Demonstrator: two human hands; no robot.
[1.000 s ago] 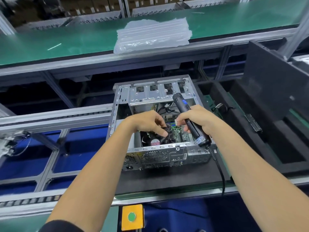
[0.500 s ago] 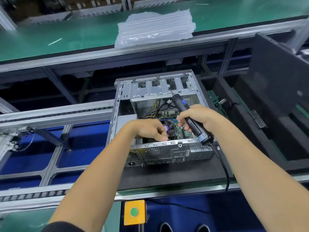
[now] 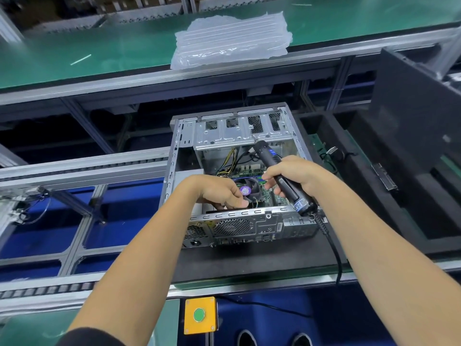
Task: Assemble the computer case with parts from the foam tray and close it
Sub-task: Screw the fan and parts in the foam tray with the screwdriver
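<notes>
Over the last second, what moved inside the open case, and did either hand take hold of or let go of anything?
The left hand drew back toward the case's near wall, uncovering the purple-labelled fan and the yellow cables behind it. Whether its curled fingers pinch anything cannot be told. The right hand kept gripping the black electric screwdriver, tilted as before. The computer case stayed open on its black mat.

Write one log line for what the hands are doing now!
left hand: in open computer case, by fan | right hand: grips electric screwdriver
</notes>
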